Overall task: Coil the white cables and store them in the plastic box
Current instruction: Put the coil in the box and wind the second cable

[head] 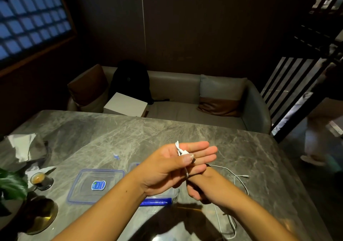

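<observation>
My left hand [178, 163] is held palm up over the table, fingers straight, and its thumb pins the plug end of a white cable [181, 150] against them. The cable drops under that hand to my right hand [206, 185], which lies below with fingers curled around it. More of the white cable [241, 182] trails across the marble table [130, 133] to the right and towards the near edge. The clear plastic box [175, 194] with a blue clip [156, 202] sits mostly hidden under my left forearm. Its blue-rimmed lid [81, 185] lies flat to the left.
A small glass of coffee [39, 180], a plant leaf [10, 184], crumpled paper [23, 144] and a gold disc [42, 216] crowd the table's left side. Behind the table stands a sofa [185, 109] with a black backpack [130, 81] and a white box [125, 103].
</observation>
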A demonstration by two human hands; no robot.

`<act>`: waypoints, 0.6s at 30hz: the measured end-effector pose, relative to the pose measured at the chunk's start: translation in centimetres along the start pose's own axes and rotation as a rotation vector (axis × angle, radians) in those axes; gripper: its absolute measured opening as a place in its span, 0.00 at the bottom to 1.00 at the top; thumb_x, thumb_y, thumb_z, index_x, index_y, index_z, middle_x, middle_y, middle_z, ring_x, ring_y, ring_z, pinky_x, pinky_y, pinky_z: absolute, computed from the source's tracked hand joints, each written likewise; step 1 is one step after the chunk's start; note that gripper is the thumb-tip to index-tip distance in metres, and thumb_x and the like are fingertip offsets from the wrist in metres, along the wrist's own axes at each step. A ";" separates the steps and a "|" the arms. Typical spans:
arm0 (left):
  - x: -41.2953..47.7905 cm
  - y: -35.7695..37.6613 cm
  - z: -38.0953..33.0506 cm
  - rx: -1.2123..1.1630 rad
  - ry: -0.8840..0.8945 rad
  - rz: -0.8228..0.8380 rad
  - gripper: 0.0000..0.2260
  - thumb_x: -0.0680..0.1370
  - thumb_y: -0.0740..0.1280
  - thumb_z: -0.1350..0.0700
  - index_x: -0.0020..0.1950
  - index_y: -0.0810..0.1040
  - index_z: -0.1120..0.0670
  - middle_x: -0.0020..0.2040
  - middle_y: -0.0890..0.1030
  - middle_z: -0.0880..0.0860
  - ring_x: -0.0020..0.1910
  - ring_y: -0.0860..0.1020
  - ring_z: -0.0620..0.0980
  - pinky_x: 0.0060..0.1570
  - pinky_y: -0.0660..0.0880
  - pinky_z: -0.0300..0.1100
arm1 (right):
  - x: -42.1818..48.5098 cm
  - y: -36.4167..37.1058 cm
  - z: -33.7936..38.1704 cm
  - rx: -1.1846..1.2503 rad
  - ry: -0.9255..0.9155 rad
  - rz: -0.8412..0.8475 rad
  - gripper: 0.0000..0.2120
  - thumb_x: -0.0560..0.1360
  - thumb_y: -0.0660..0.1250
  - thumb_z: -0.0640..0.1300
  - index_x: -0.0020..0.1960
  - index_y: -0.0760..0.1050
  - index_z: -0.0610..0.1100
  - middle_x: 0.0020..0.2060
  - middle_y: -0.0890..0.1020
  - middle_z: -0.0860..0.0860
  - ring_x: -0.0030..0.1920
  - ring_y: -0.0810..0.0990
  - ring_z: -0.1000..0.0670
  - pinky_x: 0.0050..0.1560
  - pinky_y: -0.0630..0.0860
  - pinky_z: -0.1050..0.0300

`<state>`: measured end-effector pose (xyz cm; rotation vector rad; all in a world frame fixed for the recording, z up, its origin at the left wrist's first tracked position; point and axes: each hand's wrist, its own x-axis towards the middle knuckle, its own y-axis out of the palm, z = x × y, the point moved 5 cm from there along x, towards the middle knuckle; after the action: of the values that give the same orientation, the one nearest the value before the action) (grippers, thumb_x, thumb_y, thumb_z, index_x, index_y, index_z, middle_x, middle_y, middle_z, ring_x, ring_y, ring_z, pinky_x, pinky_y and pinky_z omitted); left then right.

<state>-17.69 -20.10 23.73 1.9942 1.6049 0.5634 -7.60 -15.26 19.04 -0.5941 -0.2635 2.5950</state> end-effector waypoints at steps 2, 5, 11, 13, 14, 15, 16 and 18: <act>0.1 -0.4 0.2 0.015 -0.001 -0.032 0.20 0.82 0.58 0.66 0.74 0.66 0.64 0.72 0.73 0.62 0.72 0.71 0.59 0.72 0.65 0.51 | -0.9 -0.3 1.1 -0.018 -0.060 0.044 0.17 0.82 0.59 0.41 0.37 0.75 0.51 0.28 0.76 0.56 0.29 0.74 0.56 0.33 0.72 0.65; 0.3 -0.8 0.8 0.049 -0.023 -0.069 0.19 0.82 0.59 0.65 0.73 0.68 0.63 0.70 0.74 0.60 0.71 0.72 0.57 0.70 0.69 0.48 | -2.2 -0.3 1.8 -0.142 -0.081 0.077 0.19 0.82 0.59 0.41 0.36 0.75 0.55 0.27 0.75 0.56 0.27 0.73 0.57 0.32 0.71 0.65; 0.6 -1.1 1.7 0.155 -0.072 -0.119 0.19 0.80 0.61 0.66 0.72 0.70 0.61 0.69 0.77 0.58 0.69 0.75 0.55 0.68 0.71 0.46 | -3.9 -1.7 1.8 -0.302 -0.116 0.043 0.17 0.79 0.65 0.49 0.34 0.72 0.42 0.25 0.71 0.53 0.27 0.68 0.55 0.32 0.68 0.56; 0.7 -1.2 1.9 0.187 -0.094 -0.118 0.19 0.80 0.61 0.66 0.72 0.70 0.62 0.68 0.77 0.58 0.68 0.75 0.55 0.69 0.71 0.47 | -4.4 -2.4 2.1 -0.327 -0.166 0.041 0.15 0.78 0.67 0.50 0.36 0.73 0.43 0.26 0.70 0.54 0.29 0.67 0.55 0.34 0.64 0.53; 0.7 -1.2 2.1 0.195 -0.108 -0.114 0.19 0.80 0.62 0.67 0.72 0.70 0.62 0.69 0.77 0.58 0.68 0.75 0.55 0.69 0.71 0.47 | -4.6 -2.8 2.4 -0.324 -0.193 0.051 0.14 0.78 0.67 0.50 0.36 0.74 0.45 0.27 0.70 0.54 0.30 0.66 0.55 0.34 0.64 0.53; 0.6 -1.2 2.2 0.200 -0.127 -0.110 0.19 0.80 0.62 0.67 0.72 0.70 0.62 0.69 0.77 0.58 0.68 0.75 0.55 0.69 0.71 0.47 | -4.8 -3.2 2.8 -0.310 -0.210 0.064 0.13 0.78 0.68 0.50 0.37 0.75 0.45 0.27 0.70 0.53 0.30 0.67 0.54 0.34 0.64 0.53; 0.5 -1.2 2.3 0.212 -0.149 -0.107 0.19 0.80 0.62 0.67 0.72 0.70 0.62 0.68 0.77 0.59 0.68 0.76 0.55 0.68 0.72 0.46 | -5.1 -3.8 3.2 -0.281 -0.216 0.070 0.12 0.78 0.68 0.50 0.39 0.76 0.44 0.28 0.71 0.53 0.30 0.67 0.54 0.34 0.64 0.54; 0.4 -1.0 2.5 0.285 -0.177 -0.090 0.20 0.80 0.63 0.65 0.72 0.71 0.61 0.67 0.78 0.60 0.64 0.78 0.54 0.66 0.71 0.46 | -5.5 -5.1 3.7 -0.199 -0.212 0.057 0.10 0.77 0.68 0.46 0.40 0.78 0.42 0.28 0.73 0.51 0.30 0.68 0.53 0.33 0.65 0.58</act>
<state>-16.89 -19.89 21.14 2.0915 1.7299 0.1242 -2.91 -13.74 25.77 -0.3965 -0.5867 2.7083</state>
